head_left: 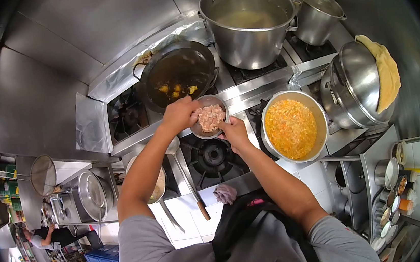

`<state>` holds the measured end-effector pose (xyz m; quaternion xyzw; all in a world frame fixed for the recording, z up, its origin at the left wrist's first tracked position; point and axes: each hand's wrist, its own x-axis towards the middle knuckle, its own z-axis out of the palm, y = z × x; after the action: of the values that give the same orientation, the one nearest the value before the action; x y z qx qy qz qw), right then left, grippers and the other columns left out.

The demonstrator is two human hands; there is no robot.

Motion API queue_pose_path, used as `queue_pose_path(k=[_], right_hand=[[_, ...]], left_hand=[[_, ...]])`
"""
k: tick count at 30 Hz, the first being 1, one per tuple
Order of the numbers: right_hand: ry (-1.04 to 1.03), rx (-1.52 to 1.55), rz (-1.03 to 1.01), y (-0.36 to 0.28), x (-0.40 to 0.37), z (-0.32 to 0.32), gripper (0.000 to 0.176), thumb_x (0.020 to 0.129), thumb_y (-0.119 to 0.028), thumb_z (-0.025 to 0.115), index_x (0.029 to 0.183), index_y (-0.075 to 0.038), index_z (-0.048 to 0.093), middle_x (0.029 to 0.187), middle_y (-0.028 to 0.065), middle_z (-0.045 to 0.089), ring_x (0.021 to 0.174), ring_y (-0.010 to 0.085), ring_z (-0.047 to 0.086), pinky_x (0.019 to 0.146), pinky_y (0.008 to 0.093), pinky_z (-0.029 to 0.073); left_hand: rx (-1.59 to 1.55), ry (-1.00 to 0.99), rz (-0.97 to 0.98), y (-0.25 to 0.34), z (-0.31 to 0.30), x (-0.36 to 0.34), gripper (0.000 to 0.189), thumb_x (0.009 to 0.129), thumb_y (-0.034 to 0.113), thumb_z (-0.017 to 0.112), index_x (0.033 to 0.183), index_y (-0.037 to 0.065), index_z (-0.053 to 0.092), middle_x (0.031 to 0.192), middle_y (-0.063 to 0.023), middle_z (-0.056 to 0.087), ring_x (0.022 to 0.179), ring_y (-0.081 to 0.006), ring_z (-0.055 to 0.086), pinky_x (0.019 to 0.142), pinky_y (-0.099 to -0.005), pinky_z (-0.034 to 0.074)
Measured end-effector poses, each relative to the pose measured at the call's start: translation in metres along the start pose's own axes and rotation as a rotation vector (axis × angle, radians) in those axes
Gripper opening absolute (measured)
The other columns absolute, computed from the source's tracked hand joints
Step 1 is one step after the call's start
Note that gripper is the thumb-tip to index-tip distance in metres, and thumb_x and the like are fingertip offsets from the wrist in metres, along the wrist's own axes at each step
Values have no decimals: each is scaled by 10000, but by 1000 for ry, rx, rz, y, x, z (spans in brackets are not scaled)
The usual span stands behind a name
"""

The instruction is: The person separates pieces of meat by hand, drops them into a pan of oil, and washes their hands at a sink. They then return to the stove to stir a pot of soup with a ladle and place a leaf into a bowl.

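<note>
My right hand (235,132) grips the lower right rim of a small metal bowl (203,130). Raw pink meat pieces (210,117) fill much of the bowl, which is held over the front of the stove. At its left side, my left hand (180,114) curls its fingers over the rim beside the meat; what they pinch is hidden. Just behind the left hand is a dark wok (182,65) of oil, with several yellow pieces (177,89) in it. Below the bowl is an unlit burner (213,154).
A pot (324,142) of shredded orange and yellow food stands right. Behind are a large stockpot (254,37) and a smaller pot (316,15). A lidded pot (351,85) carries a tan cloth (384,74). A long-handled ladle (186,177) lies left; a person (59,235) is far left.
</note>
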<state>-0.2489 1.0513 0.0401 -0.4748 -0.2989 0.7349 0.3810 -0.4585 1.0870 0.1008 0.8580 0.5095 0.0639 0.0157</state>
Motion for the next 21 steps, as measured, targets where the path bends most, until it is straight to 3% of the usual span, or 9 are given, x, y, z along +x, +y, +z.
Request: queue_pose_path(k=[3,4,5,9,11,13,17,21], right_hand=[[-6,99,54,6,5,0,204,873,-95,602,1056,-16,643,961,69,681,833,147,663,689,311,575],[-4,101,52,6,5,0,204,873,-95,602,1056,-16,643,961,69,681,833,147,663,689,311,575],[-3,108,64,7,5,0,217,875,-93,598,1075,-17,634,982,71,680,860,156,668,709,317,578],[-21,160,104,11,3,3,247,882,-86,586,1118,-18,613,1036,77,676,939,177,673,776,339,580],[-37,160,108,13,2,1,252,887,-84,582,1129,-20,607,1060,78,670,965,177,668,816,352,578],[-22,187,130,11,-1,0,250,889,-82,582,1129,-17,606,1074,79,666,974,177,664,820,361,583],[4,176,117,8,-1,-11,233,883,-78,592,1103,-4,610,1063,79,665,969,177,666,796,346,590],[11,195,89,7,3,-20,220,880,-77,595,1087,-5,620,1018,73,670,905,160,668,760,327,588]], left_hand=[[-411,291,-293,-17,-4,-2,128,761,161,691,884,129,698,788,-71,612,731,-243,619,670,-381,503],[-547,345,-309,-26,-9,3,118,765,140,687,874,101,708,742,-86,619,678,-228,595,663,-363,497],[-458,395,-340,-43,-7,7,124,756,148,708,857,76,704,739,-98,630,643,-239,587,641,-366,493],[-295,281,-620,-112,40,45,142,770,154,703,883,70,714,906,-167,696,819,-318,664,732,-417,526],[-269,226,-717,-121,53,63,150,777,158,696,896,69,717,977,-191,704,905,-348,680,777,-439,534],[-373,195,-971,-116,66,82,181,792,148,663,945,73,724,1065,-214,683,1021,-379,654,861,-472,526],[-311,165,-799,-138,105,98,211,793,124,648,985,100,732,1061,-219,681,1008,-380,657,879,-478,522],[-117,205,-661,-104,44,93,231,785,97,640,991,127,739,1048,-210,680,994,-381,656,875,-456,522]])
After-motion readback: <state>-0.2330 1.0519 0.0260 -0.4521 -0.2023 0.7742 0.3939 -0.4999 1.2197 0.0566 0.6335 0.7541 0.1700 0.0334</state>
